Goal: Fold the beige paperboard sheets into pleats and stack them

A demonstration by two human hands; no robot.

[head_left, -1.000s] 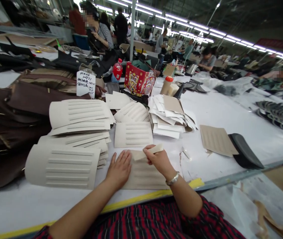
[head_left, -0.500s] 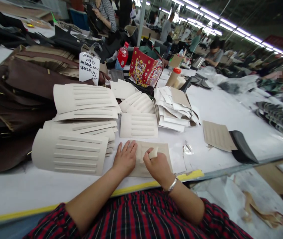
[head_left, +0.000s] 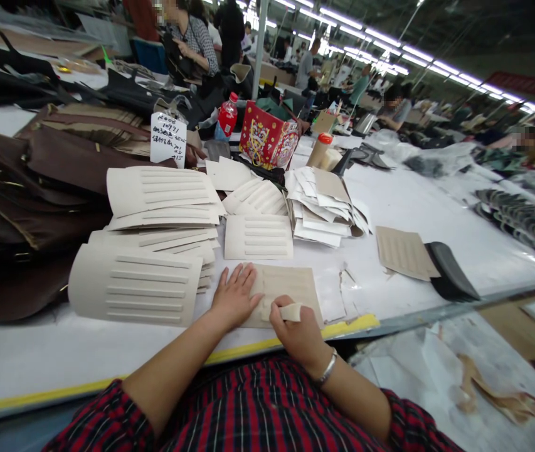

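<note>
A beige leather-like panel [head_left: 295,282] with faint raised ridges lies flat at the table's near edge. On its left part rests my left hand [head_left: 234,300], palm down, fingers stretched and thumb spread. My right hand [head_left: 299,333] is closed around a small cream flat-ended tool [head_left: 290,312], whose exact kind I cannot make out. The tool's tip is at the panel's lower middle, close to my left thumb. Just beyond the panel is a cream sheet with raised strips [head_left: 258,237]. More ribbed cream sheets [head_left: 135,282] are stacked to the left of my left hand.
A pile of white and tan pieces [head_left: 318,207] stands behind. To the right lie a ribbed tan panel [head_left: 406,251] and a curved black piece [head_left: 450,270]. Brown leather bags [head_left: 27,220] crowd the left. A red box [head_left: 270,135] and red-capped bottle [head_left: 226,116] stand farther back.
My right hand has come down the panel toward me with the tool, uncovering the panel's upper part. My left thumb now sticks out to the right. The view has shifted slightly.
</note>
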